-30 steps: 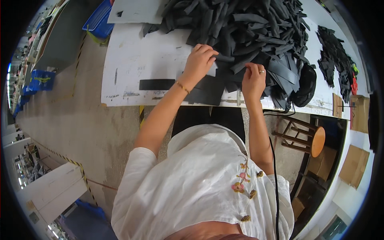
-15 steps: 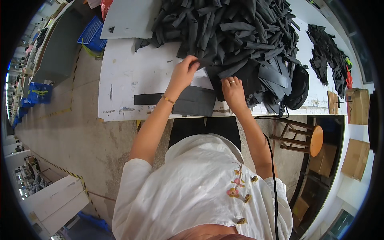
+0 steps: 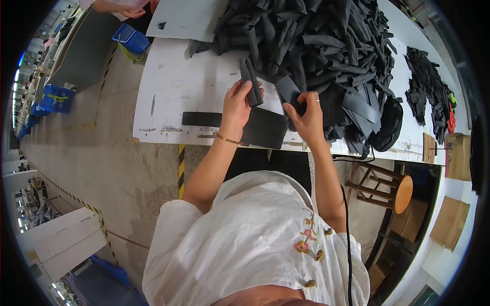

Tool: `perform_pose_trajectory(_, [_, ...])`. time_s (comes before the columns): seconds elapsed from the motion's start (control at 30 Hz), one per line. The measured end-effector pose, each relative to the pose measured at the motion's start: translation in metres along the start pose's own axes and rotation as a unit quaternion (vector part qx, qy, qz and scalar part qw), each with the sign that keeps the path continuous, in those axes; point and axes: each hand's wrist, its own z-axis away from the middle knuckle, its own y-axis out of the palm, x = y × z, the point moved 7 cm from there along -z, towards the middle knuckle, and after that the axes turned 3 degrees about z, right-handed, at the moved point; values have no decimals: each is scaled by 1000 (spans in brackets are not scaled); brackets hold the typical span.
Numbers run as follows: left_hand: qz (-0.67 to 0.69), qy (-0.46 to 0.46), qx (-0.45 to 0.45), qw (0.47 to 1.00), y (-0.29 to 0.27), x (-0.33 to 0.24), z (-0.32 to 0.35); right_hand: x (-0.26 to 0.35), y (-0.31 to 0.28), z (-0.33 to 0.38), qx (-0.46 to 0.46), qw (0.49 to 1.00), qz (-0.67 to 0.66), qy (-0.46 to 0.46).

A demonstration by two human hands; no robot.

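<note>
Where the right hand [image 3: 306,115] meets the dark pile [image 3: 316,46], its grip closes on a dark piece [image 3: 290,91] whose far end is lost among the heap. Left hand [image 3: 237,104] grips a narrow dark strip [image 3: 251,81], held above the white worktop [image 3: 173,86], long axis pointing away from the person. Flat dark stack [image 3: 263,130] lies partly hidden under both hands.
</note>
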Motion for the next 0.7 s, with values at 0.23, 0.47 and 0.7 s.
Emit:
perform_pose_trajectory(0.23, [115,-63,-20,991,-8,0,7,2,10,15,44,998,-23,-40])
perform_pose_trajectory(0.47, [116,-60,3,991,-2,-10,7,10,3,20,23,992,-105,59])
perform_pose_trajectory(0.7, [73,-34,-52,995,-8,-15,4,27,-1,19,70,997,-26,-12])
